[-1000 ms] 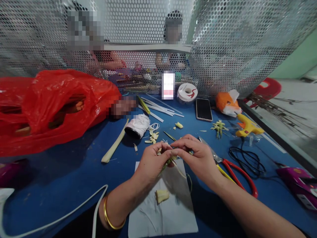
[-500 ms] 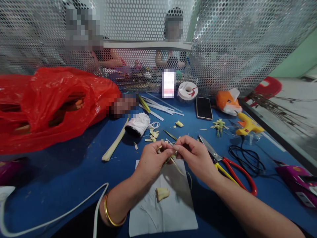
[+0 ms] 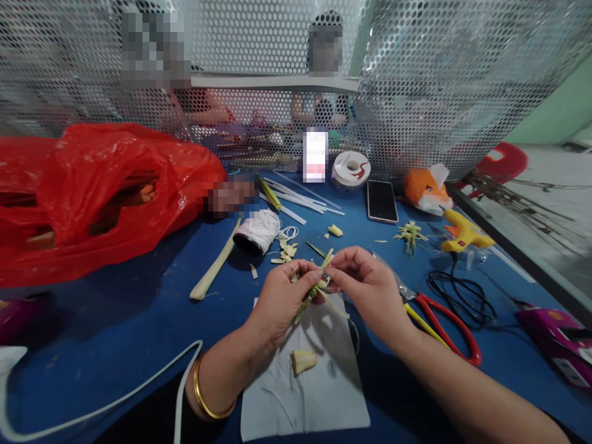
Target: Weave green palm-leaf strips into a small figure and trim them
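Over a white sheet of paper point(image 3: 330, 388), my left hand point(image 3: 282, 302) is closed in a pinch around a small green-yellow piece of knotted plant strips point(image 3: 309, 298). Thumb and forefinger of my right hand point(image 3: 370, 287) are pressed together at its upper end, by a short upright pale-yellow strip point(image 3: 328, 256). Another pale strip point(image 3: 335, 304) trails out below toward the right. The fingers hide much of the piece. On the paper lies a cut chunk of pale stalk point(image 3: 304, 362). Scissors point(image 3: 448, 330) with red and yellow handles rest beside my right forearm.
A yellow glue gun point(image 3: 465, 233), phone point(image 3: 382, 201) and leafy green piece point(image 3: 409, 236) lie at right. Left are a red plastic bag point(image 3: 185, 179), long stalk point(image 3: 217, 265) and white thread bundle point(image 3: 259, 229). Behind stands a perforated screen point(image 3: 259, 43), with people beyond it.
My right hand has turned and risen slightly. The pale strip now sticks up between the hands, and more of the green knotted part shows below the left fingers.
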A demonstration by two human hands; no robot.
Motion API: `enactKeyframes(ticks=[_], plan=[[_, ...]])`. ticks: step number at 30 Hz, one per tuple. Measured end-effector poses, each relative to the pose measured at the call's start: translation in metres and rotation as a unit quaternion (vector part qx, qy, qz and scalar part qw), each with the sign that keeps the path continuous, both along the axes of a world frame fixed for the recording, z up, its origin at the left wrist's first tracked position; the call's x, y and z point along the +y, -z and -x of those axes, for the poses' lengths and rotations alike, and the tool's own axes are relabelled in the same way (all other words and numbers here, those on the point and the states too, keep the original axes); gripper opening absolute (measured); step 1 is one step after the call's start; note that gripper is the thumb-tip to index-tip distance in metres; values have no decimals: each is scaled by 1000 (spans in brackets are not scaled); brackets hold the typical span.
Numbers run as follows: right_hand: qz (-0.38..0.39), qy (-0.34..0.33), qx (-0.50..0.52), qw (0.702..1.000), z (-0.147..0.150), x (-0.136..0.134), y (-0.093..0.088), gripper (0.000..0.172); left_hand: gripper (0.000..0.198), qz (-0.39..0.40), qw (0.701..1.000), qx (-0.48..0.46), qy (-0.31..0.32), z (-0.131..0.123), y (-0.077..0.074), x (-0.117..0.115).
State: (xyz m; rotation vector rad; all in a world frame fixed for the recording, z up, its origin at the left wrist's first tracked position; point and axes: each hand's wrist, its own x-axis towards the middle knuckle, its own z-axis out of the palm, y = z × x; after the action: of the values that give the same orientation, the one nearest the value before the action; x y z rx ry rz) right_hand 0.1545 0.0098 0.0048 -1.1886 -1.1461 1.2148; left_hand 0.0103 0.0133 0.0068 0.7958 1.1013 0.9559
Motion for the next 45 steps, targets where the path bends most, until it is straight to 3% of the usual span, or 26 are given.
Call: enactKeyframes(ticks=[7,11,16,20,24,29,32,35,38,43,45], plan=[[10,5,-2,1000,-3,1,-1,13,16,-4,1000,2,-11,1,3,2],[-55,-13,-102,993,-4,-1,0,8,17,-4,1000,18,-11,0,0,1],[-253,-42,-290,922,-8,-3,2,14,12,-35,998,51,25,0,-4,-1],[-239,-65,-351,903,-11,-2,6,13,9,-51,997,56,33,1,-4,0],[-223,-47,-401,887,-12,-2,8,10,8,-61,994,82,35,0,-6,0],[-192,-43,-346,918,-9,-3,7,11,1,-71,990,117,34,0,-10,0],[-136,-32,-262,955,-6,-3,8,7,2,-74,990,116,36,1,-9,-1],[-79,-9,-181,980,-3,-3,9,15,3,-68,992,96,37,1,-6,-1],[-83,-8,-187,979,-4,-3,7,18,5,-55,996,68,32,0,-5,-1],[-204,-41,-280,937,-7,-4,3,12,8,-16,1000,22,4,0,-5,-1],[-216,-37,-290,932,-6,-5,3,11,9,-6,1000,17,1,0,-5,-1]])
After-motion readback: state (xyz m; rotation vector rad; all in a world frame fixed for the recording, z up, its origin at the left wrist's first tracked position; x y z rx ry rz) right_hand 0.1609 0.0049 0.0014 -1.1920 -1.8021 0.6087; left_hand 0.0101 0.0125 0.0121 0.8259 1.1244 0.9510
